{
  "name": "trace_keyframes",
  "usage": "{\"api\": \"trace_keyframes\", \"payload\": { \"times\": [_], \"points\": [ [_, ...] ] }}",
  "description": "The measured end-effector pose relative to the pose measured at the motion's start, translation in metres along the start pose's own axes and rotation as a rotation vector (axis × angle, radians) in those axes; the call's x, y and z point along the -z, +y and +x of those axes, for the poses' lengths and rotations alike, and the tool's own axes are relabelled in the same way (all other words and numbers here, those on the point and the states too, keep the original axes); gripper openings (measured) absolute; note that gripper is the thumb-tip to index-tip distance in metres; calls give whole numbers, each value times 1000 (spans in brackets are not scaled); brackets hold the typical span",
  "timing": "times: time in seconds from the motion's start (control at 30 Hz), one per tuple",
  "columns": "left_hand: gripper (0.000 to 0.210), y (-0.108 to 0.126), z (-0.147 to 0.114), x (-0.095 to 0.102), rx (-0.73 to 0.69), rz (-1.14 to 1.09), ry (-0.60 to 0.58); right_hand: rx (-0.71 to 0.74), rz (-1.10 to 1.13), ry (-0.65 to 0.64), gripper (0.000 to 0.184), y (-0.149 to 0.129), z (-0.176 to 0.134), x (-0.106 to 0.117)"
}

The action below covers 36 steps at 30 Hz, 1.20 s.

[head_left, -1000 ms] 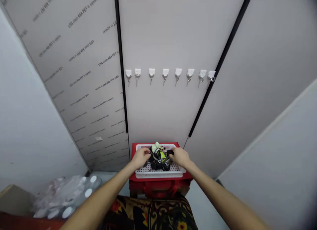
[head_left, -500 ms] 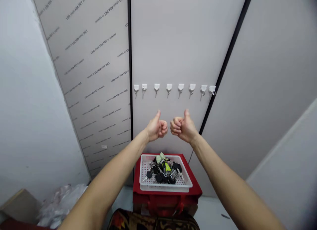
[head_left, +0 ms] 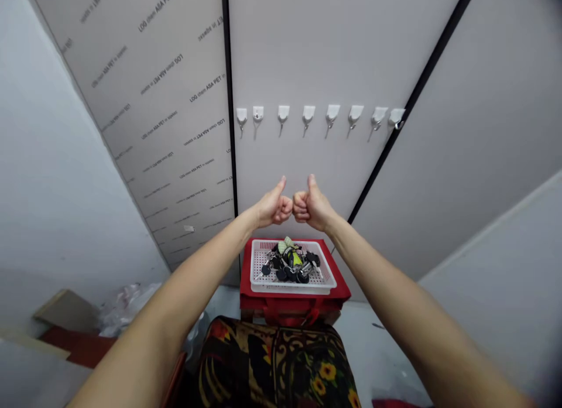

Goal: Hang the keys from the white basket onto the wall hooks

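Note:
My left hand (head_left: 274, 208) is held out in front of me, fingers curled into a fist and thumb pointing up. Beside it, my right hand (head_left: 311, 207) makes the same shape, and the knuckles of the two look to be touching or nearly so. Neither hand shows anything in it. Below them a white perforated plastic basket (head_left: 285, 288) holds a pile of keys (head_left: 281, 274) with black heads, some with fobs, one yellow-green and black. Above the hands, a row of several white hooks (head_left: 308, 114) runs across the pale wall panel.
The basket rests on a red bag (head_left: 342, 285) with handles. Patterned dark clothing (head_left: 281, 361) covers my lap. Clear plastic wrapping (head_left: 127, 305) and a cardboard piece (head_left: 68, 310) lie at lower left. A printed panel (head_left: 175, 133) stands left; black strips (head_left: 417, 98) divide the wall.
Both fists have come closer together, the right one moving left toward the other. The view has tilted down, so the hooks and basket sit higher and more of my lap shows.

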<state>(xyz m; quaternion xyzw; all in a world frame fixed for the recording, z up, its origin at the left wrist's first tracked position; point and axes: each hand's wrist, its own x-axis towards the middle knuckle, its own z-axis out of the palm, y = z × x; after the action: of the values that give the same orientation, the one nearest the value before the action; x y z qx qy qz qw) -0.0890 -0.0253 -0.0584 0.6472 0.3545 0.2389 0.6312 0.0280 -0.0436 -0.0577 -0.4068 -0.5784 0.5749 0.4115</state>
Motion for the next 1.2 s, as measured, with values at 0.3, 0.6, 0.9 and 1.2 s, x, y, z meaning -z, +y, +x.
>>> {"api": "trace_keyframes", "payload": {
  "times": [0.3, 0.6, 0.9, 1.2],
  "points": [
    [23, -125, -6, 6, 90, 835, 312, -21, -966, 204, 37, 106, -6, 25],
    [23, -139, 15, -21, -114, 870, 369, -225, -1586, 43, 21, 120, -34, 62],
    [25, -150, 22, -41, -99, 890, 332, -87, -1780, 95, 22, 135, -34, 50],
    [21, -137, 22, -40, -146, 733, 396, -125, -1474, 399, 23, 104, -35, 59]
  ]
}}
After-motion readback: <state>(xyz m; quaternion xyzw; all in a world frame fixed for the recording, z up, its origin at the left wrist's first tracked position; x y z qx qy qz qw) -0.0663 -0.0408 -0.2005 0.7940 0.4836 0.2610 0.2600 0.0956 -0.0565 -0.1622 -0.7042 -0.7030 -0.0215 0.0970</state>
